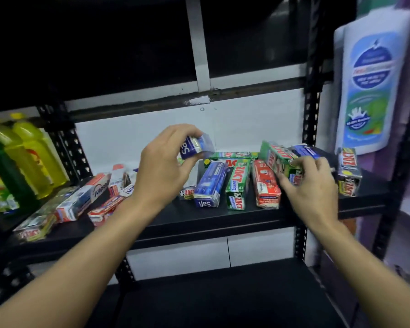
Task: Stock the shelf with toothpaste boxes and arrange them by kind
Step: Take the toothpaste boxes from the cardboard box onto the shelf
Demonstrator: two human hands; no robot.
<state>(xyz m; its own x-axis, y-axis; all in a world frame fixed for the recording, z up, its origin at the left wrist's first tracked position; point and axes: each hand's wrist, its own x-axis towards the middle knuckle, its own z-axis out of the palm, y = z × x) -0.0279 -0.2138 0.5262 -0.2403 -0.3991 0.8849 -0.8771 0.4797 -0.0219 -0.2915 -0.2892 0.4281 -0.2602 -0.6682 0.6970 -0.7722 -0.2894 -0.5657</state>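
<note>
My left hand (pixel 162 171) pinched a blue box (pixel 195 146) by one end and held it clear of the shelf (pixel 223 223) at the centre of the frame. Its mate, the lying blue box (pixel 211 185), sat just below and right of that grip, with its long axis running front to back and an end flap toward me. My right hand (pixel 310 183), right of centre, gripped a green box (pixel 278 158) that tilted up to the left. The lying green box (pixel 238 183) lay just beside the lying blue one and parallel to it. A red box (pixel 265 185) lay between it and my right hand. I judged the left hand nearer its own kind. Its box needed turning front to back and lowering beside its mate, while the green had to cross the red.
</note>
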